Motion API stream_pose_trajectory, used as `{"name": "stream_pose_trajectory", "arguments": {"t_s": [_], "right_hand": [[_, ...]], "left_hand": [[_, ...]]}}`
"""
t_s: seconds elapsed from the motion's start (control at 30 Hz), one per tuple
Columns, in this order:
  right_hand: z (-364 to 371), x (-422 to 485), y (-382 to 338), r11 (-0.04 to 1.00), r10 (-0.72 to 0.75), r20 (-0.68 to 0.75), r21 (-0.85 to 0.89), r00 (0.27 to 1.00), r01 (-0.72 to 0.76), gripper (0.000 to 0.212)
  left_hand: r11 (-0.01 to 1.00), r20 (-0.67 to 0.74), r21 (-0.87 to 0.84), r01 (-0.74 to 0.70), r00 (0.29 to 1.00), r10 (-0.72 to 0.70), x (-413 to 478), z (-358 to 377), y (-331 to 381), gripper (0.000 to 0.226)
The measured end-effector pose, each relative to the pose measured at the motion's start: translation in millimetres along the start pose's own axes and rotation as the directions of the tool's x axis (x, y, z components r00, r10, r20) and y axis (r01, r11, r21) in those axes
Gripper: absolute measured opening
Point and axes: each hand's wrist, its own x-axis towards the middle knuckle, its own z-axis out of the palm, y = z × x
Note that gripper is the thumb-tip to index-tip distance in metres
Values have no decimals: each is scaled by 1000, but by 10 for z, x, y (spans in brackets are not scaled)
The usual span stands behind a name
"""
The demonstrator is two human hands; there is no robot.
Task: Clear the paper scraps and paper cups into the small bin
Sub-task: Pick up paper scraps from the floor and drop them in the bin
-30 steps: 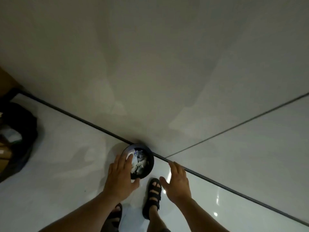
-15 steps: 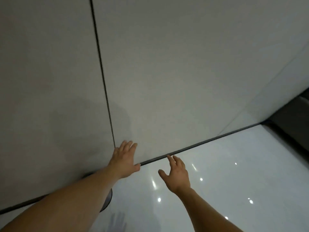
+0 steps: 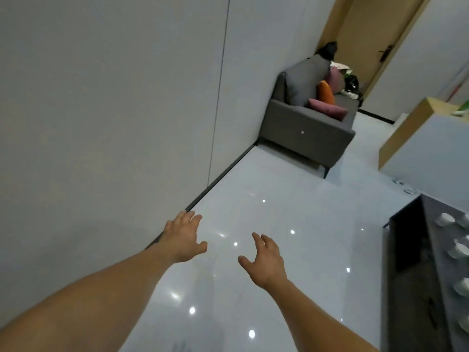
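Left hand (image 3: 184, 237), right hand (image 3: 266, 260) both empty, fingers loose. Cups (image 3: 446, 219) sit on table (image 3: 436, 265), uncleared; bin out of view.

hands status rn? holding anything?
Left hand: open, fingers spread, holding nothing.
Right hand: open, fingers loosely spread, holding nothing.

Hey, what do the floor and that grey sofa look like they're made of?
The floor looks like glossy white polished tile, possibly stone: it shows small, sharp bright reflections. The sofa looks upholstered in matte dark grey woven fabric: no shine, soft rounded edges.
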Motion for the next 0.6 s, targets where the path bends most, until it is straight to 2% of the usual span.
{"name": "stream_pose_trajectory", "arguments": {"t_s": [0.17,0.37,0.6], "right_hand": [[-464,393,557,991,133,-62,-7,989,-134,80],[-765,1082,981,972,235,-110,24,966,-234,80],[-1425,1933,1524,904,426,-208,135,880,-405,80]], "left_hand": [[990,41,20,-142,989,142,665,-21,685,81],[969,97,57,-240,967,234,1776,-97,1231,82],[904,158,49,-425,897,413,3125,-227,2154,82]]}}
